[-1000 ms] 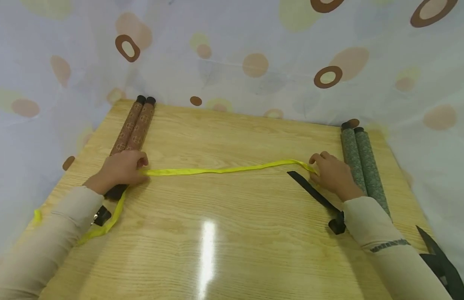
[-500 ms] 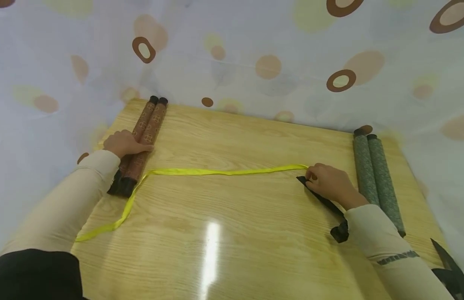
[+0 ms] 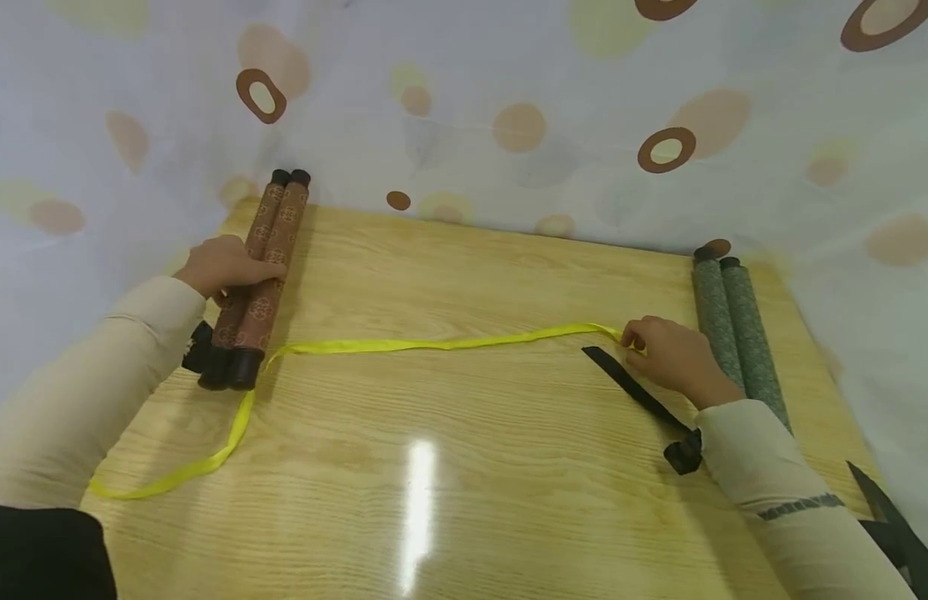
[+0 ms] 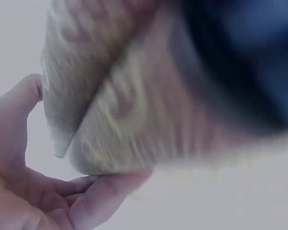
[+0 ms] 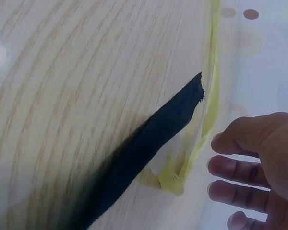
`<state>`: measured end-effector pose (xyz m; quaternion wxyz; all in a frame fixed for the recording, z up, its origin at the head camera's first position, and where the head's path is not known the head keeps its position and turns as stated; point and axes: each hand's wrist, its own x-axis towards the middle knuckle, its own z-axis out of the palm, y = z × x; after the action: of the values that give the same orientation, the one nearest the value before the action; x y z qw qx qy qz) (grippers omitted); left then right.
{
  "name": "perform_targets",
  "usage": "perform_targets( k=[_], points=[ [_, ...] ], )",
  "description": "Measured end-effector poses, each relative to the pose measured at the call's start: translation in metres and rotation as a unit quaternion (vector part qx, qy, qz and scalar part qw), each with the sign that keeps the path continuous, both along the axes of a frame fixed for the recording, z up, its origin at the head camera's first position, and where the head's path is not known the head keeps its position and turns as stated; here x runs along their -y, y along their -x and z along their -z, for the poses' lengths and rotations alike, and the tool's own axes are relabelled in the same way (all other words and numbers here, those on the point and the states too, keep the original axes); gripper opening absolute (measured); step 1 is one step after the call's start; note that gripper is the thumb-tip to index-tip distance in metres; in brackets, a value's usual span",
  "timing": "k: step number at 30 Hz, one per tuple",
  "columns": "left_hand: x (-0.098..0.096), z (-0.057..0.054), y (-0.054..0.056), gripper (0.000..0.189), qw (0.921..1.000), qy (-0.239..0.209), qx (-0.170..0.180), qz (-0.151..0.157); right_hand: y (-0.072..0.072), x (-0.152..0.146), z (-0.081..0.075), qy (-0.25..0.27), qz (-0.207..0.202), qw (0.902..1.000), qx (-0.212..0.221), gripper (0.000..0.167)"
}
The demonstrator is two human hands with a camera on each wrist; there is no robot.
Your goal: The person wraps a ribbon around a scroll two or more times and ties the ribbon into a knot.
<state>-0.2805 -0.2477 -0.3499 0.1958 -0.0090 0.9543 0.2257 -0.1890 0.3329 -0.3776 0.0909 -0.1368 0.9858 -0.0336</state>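
Observation:
My left hand (image 3: 227, 267) grips a pair of brown, flower-patterned rolls (image 3: 265, 283) with black ends, lying side by side. In the left wrist view, the thumb and fingers (image 4: 105, 199) reach around both rolls, and the black end is blurred close to the camera. A yellow ribbon (image 3: 434, 344) runs across the table and passes under the rolls' near end, curving toward the front left. By the ribbon's right end hovers my right hand (image 3: 670, 354). In the right wrist view its fingers (image 5: 230, 167) are spread apart beside the yellow ribbon (image 5: 211, 105), holding nothing.
A black strap (image 3: 629, 379) lies near my right hand, its end coiled. Two green-grey rolls (image 3: 737, 325) stand side by side along the right edge of the wooden table (image 3: 471, 450). Black straps (image 3: 895, 525) lie at the front right. A spotted white curtain (image 3: 449, 108) borders the back.
My left hand has gone from the ribbon's left part to the brown rolls, gripped them and shifted them slightly, their far ends higher. My right hand remains by the ribbon's end.

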Motion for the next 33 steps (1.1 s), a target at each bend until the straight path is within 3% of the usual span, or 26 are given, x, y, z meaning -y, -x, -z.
perform_targets(
  k=[3,5,8,11,14,19,27,29,33],
  points=[
    [-0.021,-0.017,-0.01,0.058,0.9972,-0.063,0.041,-0.002,0.002,0.001,0.0,0.0,-0.004,1.0,0.008,0.018],
    [-0.043,-0.022,-0.018,0.059,0.9924,-0.098,0.074,-0.003,0.003,0.002,0.0,0.001,-0.005,0.9999,0.011,0.019],
    [-0.079,-0.018,-0.032,0.057,0.9852,-0.131,0.11,0.001,0.005,0.002,-0.001,0.0,-0.001,0.9999,0.014,0.019],
    [-0.114,-0.008,-0.045,0.051,0.9802,-0.154,0.124,0.01,0.008,0.0,0.0,-0.003,0.002,0.9999,0.014,0.02],
    [-0.143,0.002,-0.058,0.051,0.9791,-0.168,0.113,0.02,0.011,0.0,0.0,0.0,0.004,0.9999,0.014,0.021],
    [-0.174,0.018,-0.07,0.057,0.9886,-0.134,0.064,0.024,0.012,0.002,0.002,0.004,0.016,0.9997,0.019,0.022],
    [-0.203,0.05,-0.082,0.056,0.9953,-0.095,-0.006,-0.018,0.017,-0.005,0.006,-0.011,0.071,0.9969,0.033,0.024],
    [-0.209,0.054,-0.083,0.061,0.9964,-0.08,-0.02,-0.018,0.017,-0.007,0.007,-0.007,0.094,0.9944,0.048,0.026],
    [-0.213,0.057,-0.084,0.079,0.9984,-0.048,-0.029,-0.011,0.02,-0.009,0.009,0.013,0.15,0.9864,0.065,0.046]
  ],
)
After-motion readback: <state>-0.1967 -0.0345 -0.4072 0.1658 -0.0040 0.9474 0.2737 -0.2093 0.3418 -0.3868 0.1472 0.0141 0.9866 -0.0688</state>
